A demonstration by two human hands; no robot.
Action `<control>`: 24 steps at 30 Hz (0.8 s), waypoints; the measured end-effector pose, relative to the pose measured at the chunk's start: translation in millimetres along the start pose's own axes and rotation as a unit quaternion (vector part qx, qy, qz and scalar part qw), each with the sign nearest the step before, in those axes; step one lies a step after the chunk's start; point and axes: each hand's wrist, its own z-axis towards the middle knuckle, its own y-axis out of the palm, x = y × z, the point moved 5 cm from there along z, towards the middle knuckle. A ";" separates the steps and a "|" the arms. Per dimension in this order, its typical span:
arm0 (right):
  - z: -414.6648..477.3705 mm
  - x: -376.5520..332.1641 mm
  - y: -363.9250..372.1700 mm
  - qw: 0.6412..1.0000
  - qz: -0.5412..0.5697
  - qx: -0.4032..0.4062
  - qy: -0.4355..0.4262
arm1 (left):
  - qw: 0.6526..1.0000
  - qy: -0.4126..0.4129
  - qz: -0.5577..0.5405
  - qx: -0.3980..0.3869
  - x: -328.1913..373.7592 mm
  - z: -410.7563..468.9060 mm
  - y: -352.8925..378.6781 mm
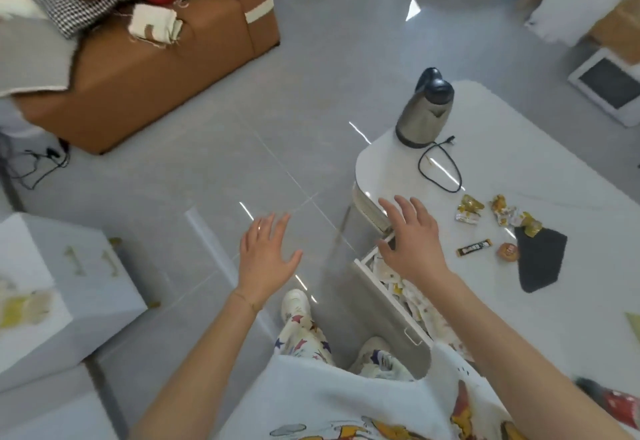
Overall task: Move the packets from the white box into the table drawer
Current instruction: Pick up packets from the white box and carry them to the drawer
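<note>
**Gloss, metal, foil**

The grey floor tiles (207, 162) and the smooth white table top (519, 162) are glossy. The kettle (424, 117) has a brushed metal body and a black plastic lid. Crinkled foil wrappers (468, 209) glint beside a matt black cloth (542, 259).

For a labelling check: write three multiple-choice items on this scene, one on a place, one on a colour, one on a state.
1. The kettle stands: A on the floor; B on the white table; C on a chair.
2. The sofa is: A brown; B blue; C green.
3. The drawer is: A shut; B taken out; C open.
Key: B, the kettle sits at the table's corner; A, the sofa's covering is brown; C, packets show inside the drawer.
</note>
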 end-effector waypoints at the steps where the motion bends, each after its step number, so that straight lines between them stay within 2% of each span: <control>1: 11.0 -23.2 1.3 1.000 -0.001 -0.006 -0.010 | 1.000 -0.013 -0.002 0.006 -18.5 -1.0 -9.8; 11: 91.6 -243.7 26.9 0.989 -0.038 -0.037 -0.135 | 0.985 -0.142 -0.075 0.067 -182.1 -21.5 -86.1; 16: 114.3 -332.4 47.3 0.974 -0.069 -0.052 -0.209 | 0.964 -0.217 -0.118 0.104 -248.7 -36.8 -111.1; 24: 152.7 -471.2 92.0 0.931 -0.111 -0.099 -0.333 | 0.916 -0.342 -0.148 0.151 -340.3 -57.1 -135.0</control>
